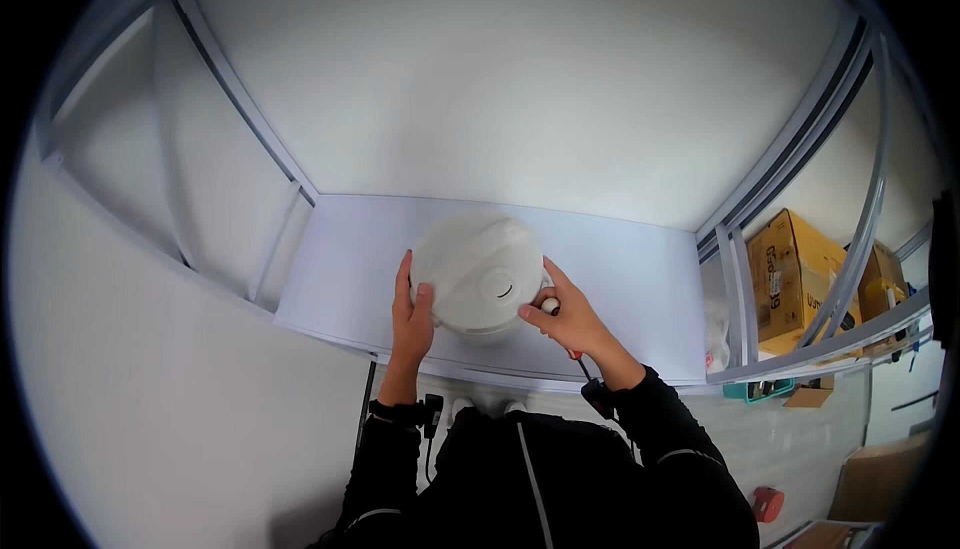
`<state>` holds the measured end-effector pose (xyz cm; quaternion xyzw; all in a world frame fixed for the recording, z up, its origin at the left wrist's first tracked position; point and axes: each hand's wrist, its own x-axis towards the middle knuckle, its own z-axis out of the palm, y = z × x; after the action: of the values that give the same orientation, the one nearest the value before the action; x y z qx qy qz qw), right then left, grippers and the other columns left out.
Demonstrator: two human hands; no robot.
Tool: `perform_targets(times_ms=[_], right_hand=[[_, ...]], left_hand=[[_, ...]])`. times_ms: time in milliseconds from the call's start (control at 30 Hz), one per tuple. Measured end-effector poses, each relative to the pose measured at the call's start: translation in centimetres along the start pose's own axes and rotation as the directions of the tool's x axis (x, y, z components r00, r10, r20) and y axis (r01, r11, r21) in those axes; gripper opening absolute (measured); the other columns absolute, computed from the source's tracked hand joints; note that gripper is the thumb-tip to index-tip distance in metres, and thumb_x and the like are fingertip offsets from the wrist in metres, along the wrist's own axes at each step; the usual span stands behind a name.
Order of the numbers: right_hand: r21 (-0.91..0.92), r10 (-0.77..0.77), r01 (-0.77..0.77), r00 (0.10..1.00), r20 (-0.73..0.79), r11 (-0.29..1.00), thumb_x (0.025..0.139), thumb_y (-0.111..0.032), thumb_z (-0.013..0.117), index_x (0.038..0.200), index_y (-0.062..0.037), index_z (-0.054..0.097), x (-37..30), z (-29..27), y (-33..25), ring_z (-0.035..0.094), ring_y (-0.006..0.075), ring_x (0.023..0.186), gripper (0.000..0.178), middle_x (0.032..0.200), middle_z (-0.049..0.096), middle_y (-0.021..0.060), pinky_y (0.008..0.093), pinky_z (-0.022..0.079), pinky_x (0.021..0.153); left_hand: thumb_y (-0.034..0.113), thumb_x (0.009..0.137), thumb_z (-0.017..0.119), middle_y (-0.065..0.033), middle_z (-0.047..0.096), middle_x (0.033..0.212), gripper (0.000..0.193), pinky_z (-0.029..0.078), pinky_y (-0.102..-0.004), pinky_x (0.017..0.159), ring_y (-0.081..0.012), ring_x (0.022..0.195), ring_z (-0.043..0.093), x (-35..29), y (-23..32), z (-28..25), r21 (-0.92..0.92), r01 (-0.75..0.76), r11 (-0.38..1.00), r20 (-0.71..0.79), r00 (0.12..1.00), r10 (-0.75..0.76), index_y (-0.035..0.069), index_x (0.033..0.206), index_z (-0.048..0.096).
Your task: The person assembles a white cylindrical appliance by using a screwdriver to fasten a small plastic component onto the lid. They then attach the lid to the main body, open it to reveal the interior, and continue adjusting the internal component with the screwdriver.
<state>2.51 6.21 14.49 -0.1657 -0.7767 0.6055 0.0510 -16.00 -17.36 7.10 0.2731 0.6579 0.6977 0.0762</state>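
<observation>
A round white domed appliance (478,271) with a small circular knob on its lid stands on a white table (640,279). My left hand (411,314) grips its left side, thumb on the lid. My right hand (562,317) rests against its right front edge, fingers on the lid, and holds a thin tool with a red handle (575,353) and a white tip (549,304).
White walls in a grey metal frame (245,99) enclose the table on three sides. Brown cardboard boxes (790,274) stand to the right outside the frame, with a teal object (755,389) and a small red object (767,502) on the floor.
</observation>
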Motion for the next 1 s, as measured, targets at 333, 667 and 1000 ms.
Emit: perform_targets(times_ms=[333,667,1000], right_hand=[[0.093,0.041,-0.034,0.997,-0.068,0.995,0.104,-0.037,0.076,0.157,-0.0062,0.055,3.7,-2.9,3.1,0.062,0.0144,0.063,0.064,0.093,0.07,0.0067,0.031,0.051,0.051],[0.092,0.026,-0.015,0.993,-0.119,0.996,0.104,-0.035,0.075,0.154,-0.0072,0.061,5.7,-2.3,1.5,0.065,0.0143,0.071,0.059,0.122,0.066,0.012,0.0297,0.056,0.065],[0.034,0.065,-0.064,0.997,-0.038,0.997,0.103,-0.034,0.073,0.157,-0.0071,0.057,6.9,-3.3,1.4,0.064,0.016,0.071,0.062,0.109,0.075,0.0119,0.0329,0.054,0.065]], left_hand=[[0.014,0.113,0.054,-0.0164,0.049,0.154,0.058,0.037,-0.0426,0.124,-0.0272,0.143,0.049,-0.8,-1.2,0.6,0.185,-0.078,0.98,-0.132,0.986,0.103,-0.002,0.166,0.039],[0.013,0.112,0.053,-0.0187,0.048,0.16,0.059,0.036,-0.0425,0.125,-0.0287,0.147,0.048,-1.7,-0.3,0.8,0.135,-0.06,0.989,-0.137,0.987,0.079,-0.005,0.166,0.037],[0.015,0.114,0.05,-0.0214,0.045,0.163,0.058,0.033,-0.0442,0.127,-0.0317,0.151,0.044,-2.3,0.1,1.5,0.246,-0.021,0.969,-0.167,0.984,0.064,-0.008,0.165,0.036]])
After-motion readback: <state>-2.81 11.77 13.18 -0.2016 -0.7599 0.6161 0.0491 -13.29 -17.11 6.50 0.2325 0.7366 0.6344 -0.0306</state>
